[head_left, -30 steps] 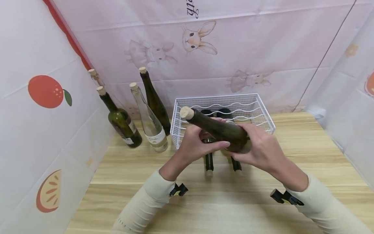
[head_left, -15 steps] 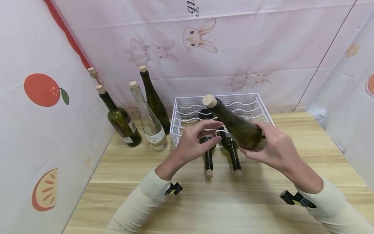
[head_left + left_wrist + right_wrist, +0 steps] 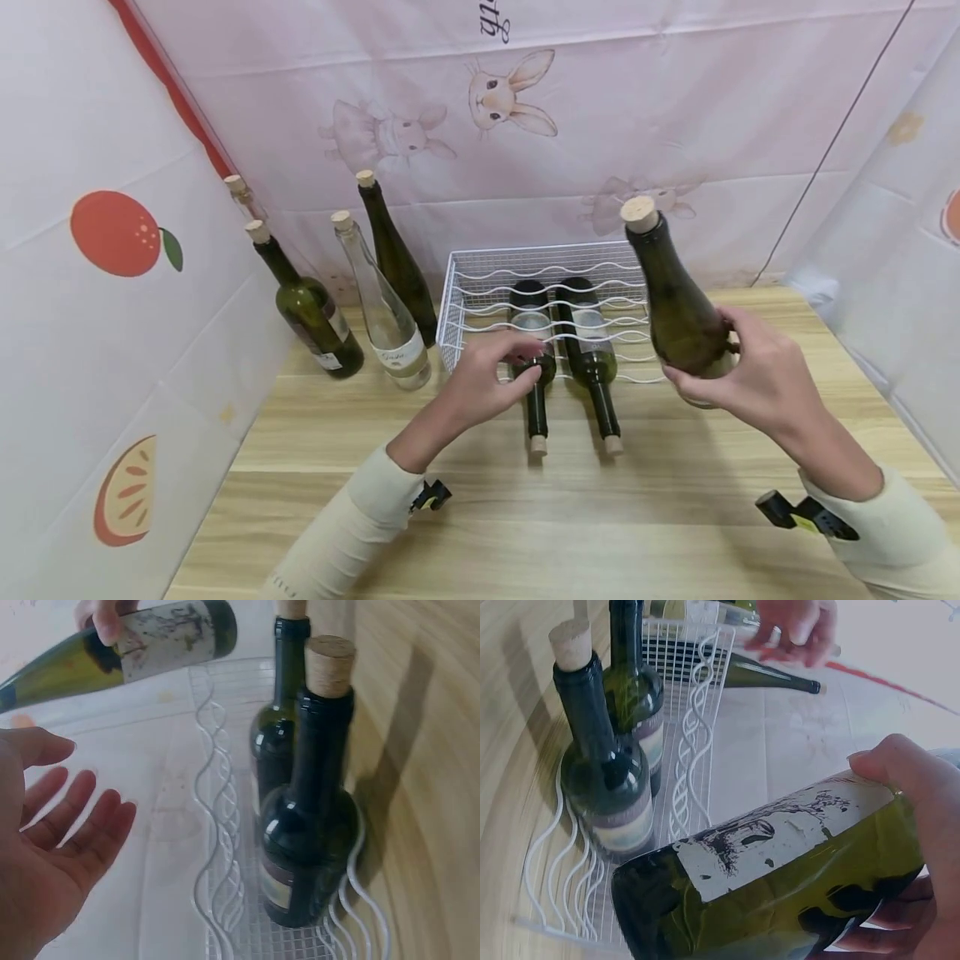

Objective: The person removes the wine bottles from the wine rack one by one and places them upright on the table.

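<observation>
The right hand [image 3: 757,379] has its fingers clamped round the lower part of a green corked bottle [image 3: 678,312], whose neck tilts up and leftward from them. The left hand [image 3: 487,379] has its fingers spread apart and lightly curved, clear of the white wire rack [image 3: 452,308]. Between the two sets of fingers, a right lying bottle [image 3: 602,404] rests in the rack; a left lying bottle [image 3: 536,404] is just beside the left fingers. Left of those fingers, a clear bottle [image 3: 386,321] stands on the table [image 3: 562,525].
</observation>
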